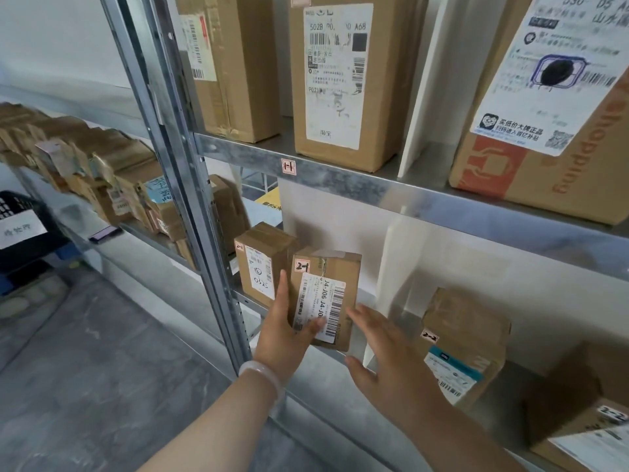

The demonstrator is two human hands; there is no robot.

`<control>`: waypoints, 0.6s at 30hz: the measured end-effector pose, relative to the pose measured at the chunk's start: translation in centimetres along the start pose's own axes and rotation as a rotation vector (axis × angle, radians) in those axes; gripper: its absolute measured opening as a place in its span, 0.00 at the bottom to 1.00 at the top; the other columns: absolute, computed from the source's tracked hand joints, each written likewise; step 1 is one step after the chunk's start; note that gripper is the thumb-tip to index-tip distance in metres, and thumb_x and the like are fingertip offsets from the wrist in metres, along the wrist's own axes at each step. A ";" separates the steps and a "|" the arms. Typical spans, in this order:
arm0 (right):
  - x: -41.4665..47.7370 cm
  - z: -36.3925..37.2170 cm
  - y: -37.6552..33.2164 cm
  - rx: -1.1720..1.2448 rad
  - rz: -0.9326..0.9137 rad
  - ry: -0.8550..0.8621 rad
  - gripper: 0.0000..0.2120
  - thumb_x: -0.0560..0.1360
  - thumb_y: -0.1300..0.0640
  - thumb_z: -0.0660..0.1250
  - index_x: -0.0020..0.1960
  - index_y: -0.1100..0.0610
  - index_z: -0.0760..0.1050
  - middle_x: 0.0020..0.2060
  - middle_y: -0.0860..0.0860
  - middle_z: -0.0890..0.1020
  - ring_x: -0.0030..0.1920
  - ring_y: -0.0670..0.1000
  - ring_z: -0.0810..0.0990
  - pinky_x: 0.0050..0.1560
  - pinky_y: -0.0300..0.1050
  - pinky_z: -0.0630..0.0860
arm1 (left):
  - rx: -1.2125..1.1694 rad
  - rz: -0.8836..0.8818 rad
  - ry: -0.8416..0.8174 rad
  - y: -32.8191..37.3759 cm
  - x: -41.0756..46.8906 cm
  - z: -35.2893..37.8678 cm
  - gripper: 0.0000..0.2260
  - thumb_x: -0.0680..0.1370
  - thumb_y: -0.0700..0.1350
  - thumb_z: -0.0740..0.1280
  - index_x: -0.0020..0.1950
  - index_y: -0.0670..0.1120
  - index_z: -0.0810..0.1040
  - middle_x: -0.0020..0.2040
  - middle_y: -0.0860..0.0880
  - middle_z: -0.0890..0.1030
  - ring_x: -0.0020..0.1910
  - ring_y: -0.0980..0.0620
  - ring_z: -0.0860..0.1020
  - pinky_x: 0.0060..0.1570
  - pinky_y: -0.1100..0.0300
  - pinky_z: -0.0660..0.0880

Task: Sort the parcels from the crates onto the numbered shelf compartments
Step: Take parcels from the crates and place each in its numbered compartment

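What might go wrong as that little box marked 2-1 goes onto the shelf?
1. Only the left hand grips the small box, which looks partly past the shelf edge; the right hand is open beside it. A slip may drop it to the floor.
2. The neighbour box stands close on its left; pushing in could nudge it askew.
3. Past the white divider sit boxes marked 2-2; drifting right would misplace it.

"2-1", "J4-J06" on held parcel (343, 267); "1-1" — shelf rail tag (288, 166); "2-2" — right parcel (466, 332).
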State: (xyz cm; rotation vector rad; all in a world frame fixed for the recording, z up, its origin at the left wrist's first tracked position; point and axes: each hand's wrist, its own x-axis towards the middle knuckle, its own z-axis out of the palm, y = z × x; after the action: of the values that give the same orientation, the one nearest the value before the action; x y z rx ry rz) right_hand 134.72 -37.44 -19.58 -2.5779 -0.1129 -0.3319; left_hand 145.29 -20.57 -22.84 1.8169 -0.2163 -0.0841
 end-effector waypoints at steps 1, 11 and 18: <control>0.0 0.3 0.1 0.007 0.002 -0.004 0.32 0.77 0.43 0.63 0.74 0.34 0.49 0.73 0.32 0.55 0.71 0.32 0.51 0.70 0.41 0.62 | 0.000 -0.006 -0.013 -0.4 0.4 0.1 0.48 0.74 0.43 0.75 0.79 0.63 0.44 0.69 0.58 0.73 0.68 0.55 0.73 0.64 0.48 0.76; 0.5 4.0 -0.1 -0.077 0.140 -0.045 0.31 0.78 0.41 0.59 0.76 0.36 0.47 0.75 0.37 0.56 0.74 0.41 0.57 0.71 0.39 0.58 | 0.036 0.083 -0.160 -4.8 6.0 1.1 0.33 0.72 0.40 0.76 0.71 0.60 0.66 0.62 0.57 0.77 0.64 0.55 0.75 0.55 0.60 0.80; 0.9 6.8 -1.1 -0.155 0.283 0.026 0.30 0.74 0.43 0.60 0.74 0.41 0.57 0.69 0.44 0.72 0.65 0.47 0.74 0.60 0.41 0.70 | 0.004 0.131 -0.266 -7.2 8.0 2.7 0.29 0.72 0.40 0.77 0.68 0.55 0.69 0.60 0.54 0.78 0.61 0.55 0.78 0.52 0.60 0.81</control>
State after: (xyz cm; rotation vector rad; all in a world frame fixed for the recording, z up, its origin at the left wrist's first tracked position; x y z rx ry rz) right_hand 136.92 -32.91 -24.42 -2.6934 0.2956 -0.2773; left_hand 153.41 -22.97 -30.01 1.7882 -0.5231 -0.2331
